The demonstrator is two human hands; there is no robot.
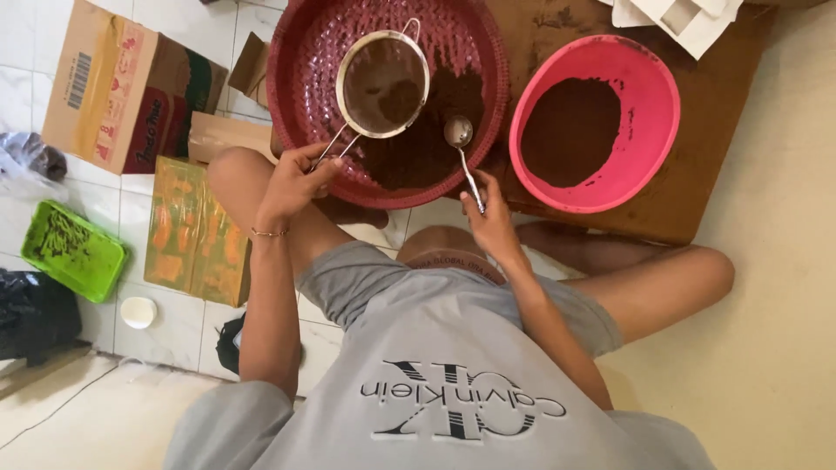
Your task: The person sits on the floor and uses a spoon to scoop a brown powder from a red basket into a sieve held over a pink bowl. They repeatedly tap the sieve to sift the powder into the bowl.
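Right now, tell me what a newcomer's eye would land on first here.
First, the big dark red basin at top centre, with brown powder heaped inside and a round metal sieve held over it by the left hand. Next, the bright pink bowl of the same powder to its right. Between them, the right hand holds a metal spoon.
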